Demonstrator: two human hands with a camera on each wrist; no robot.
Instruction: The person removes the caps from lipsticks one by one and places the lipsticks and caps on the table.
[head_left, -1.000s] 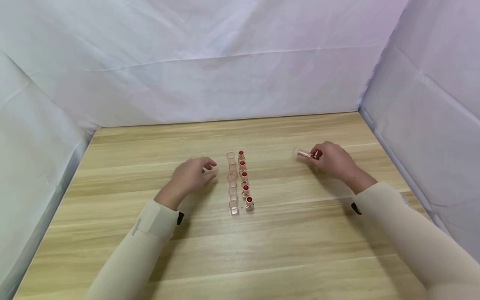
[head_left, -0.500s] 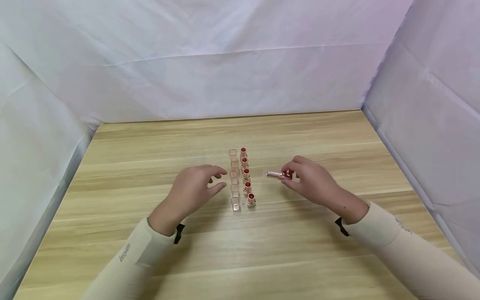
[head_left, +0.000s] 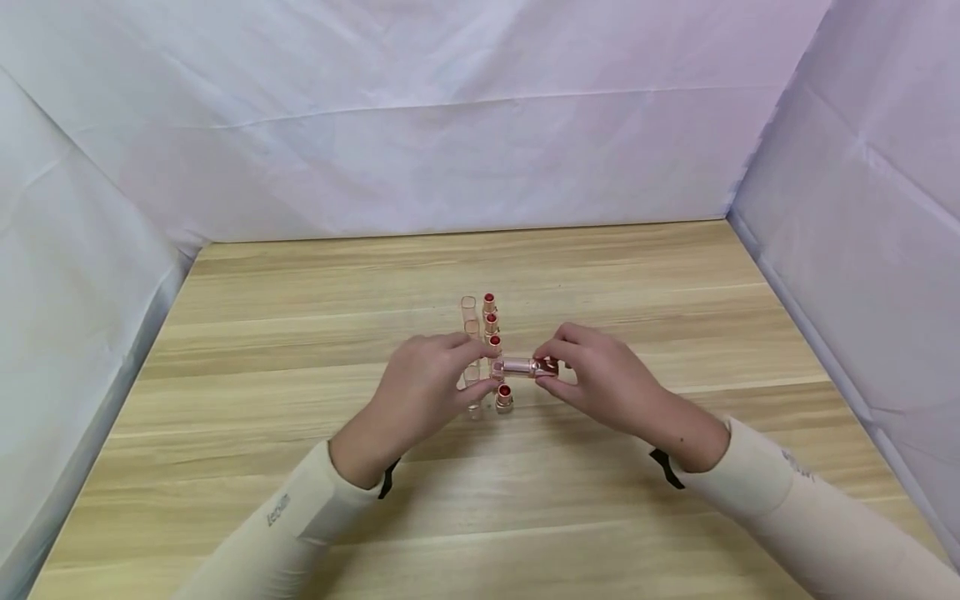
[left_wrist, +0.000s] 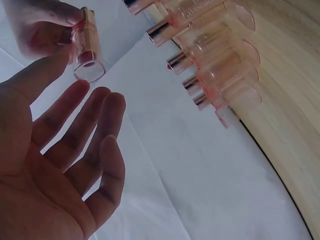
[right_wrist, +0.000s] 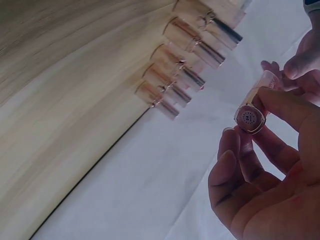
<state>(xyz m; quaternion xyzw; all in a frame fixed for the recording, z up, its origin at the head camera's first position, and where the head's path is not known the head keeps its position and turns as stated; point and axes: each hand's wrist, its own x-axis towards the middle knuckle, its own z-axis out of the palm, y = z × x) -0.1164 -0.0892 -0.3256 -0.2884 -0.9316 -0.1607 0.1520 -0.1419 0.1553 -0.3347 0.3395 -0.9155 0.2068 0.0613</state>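
In the head view my right hand (head_left: 603, 375) pinches a lipstick (head_left: 517, 367) by its base. The tube lies sideways in the air, its transparent cap pointing left; the round label on its base (right_wrist: 249, 118) shows in the right wrist view. My left hand (head_left: 423, 379) reaches to the cap end, thumb and index finger on either side of it. In the left wrist view its fingers (left_wrist: 112, 115) are spread and loosely bent. Below stand a column of uncapped red lipsticks (head_left: 490, 305) and, just left of it, a column of clear caps (head_left: 469, 313), partly hidden by the left hand.
The wood-grain table (head_left: 637, 267) spreads around both columns. White cloth (head_left: 465, 167) hangs behind the table's back edge, with more cloth (head_left: 862, 250) along the right side and the left.
My right hand has carried the lipstick leftward and nearer from the table's right side to the columns. My left hand has moved right, over the caps, to the lipstick's cap end.
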